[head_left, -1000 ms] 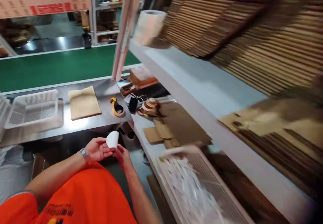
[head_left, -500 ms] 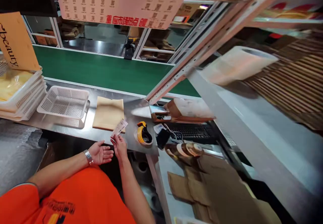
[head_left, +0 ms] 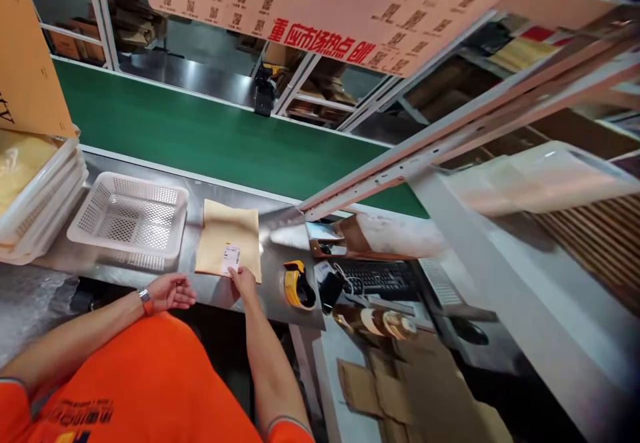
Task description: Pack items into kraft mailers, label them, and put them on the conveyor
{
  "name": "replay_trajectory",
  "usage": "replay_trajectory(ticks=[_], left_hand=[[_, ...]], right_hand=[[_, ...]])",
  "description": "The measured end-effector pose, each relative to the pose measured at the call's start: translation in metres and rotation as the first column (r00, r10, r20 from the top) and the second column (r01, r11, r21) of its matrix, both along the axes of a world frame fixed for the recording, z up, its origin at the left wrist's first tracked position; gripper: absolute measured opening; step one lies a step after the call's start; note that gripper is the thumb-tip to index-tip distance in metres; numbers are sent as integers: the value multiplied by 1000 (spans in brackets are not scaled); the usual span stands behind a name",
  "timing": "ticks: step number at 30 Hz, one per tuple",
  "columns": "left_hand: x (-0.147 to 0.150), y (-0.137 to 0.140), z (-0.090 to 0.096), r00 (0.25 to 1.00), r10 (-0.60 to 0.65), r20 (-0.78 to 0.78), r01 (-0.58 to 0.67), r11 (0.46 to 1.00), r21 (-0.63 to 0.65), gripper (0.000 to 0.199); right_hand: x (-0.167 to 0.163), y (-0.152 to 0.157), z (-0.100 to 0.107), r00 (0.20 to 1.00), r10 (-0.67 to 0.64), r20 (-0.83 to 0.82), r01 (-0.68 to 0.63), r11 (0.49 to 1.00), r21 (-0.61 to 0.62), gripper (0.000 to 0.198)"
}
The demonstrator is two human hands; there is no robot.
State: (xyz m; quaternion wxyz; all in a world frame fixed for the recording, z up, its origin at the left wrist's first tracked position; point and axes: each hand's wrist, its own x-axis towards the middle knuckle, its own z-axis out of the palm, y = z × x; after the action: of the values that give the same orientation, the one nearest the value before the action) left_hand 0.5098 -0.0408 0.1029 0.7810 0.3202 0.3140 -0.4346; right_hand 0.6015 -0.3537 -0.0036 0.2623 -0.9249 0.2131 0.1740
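Note:
A white printed label (head_left: 231,258) lies against the lower part of a tan padded envelope (head_left: 230,226) on the metal table. My right hand (head_left: 243,283) pinches the label's bottom edge at the envelope's front side. Whether the label is stuck down or only resting there, I cannot tell. My left hand (head_left: 173,292), with a metal watch at the wrist, hovers palm up near the table's front edge, fingers loosely apart and nothing in it. Right of the envelope stands a yellow and black tape dispenser (head_left: 299,286).
A white perforated basket (head_left: 131,220) sits left of the envelope, with stacked baskets (head_left: 45,210) farther left. Behind the table runs a green conveyor belt (head_left: 200,126). To the right are a keyboard (head_left: 377,278), brown bottles (head_left: 375,322) and a slanting metal post (head_left: 400,166).
My right hand has brought the label from above the table edge onto the envelope. My left hand has moved left, away from it. The camera view has shifted.

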Motion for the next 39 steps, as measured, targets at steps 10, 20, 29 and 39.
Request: replay_trajectory(ticks=[10,20,29,39], left_hand=[[29,24,4,994,78,71,-73,995,-67,38],[36,-5,-7,978,199,68,-200,980,-2,36],[37,-25,0,939,337,61,-340,939,57,40],[42,-8,9,792,607,60,-610,785,108,27]], right_hand=[[-1,-24,-6,952,205,227,-177,975,-138,36],[34,3,-102,571,690,445,-599,721,-348,67],[37,7,-105,607,671,425,-653,727,-213,72],[15,-53,-41,925,-192,327,143,975,168,130]])
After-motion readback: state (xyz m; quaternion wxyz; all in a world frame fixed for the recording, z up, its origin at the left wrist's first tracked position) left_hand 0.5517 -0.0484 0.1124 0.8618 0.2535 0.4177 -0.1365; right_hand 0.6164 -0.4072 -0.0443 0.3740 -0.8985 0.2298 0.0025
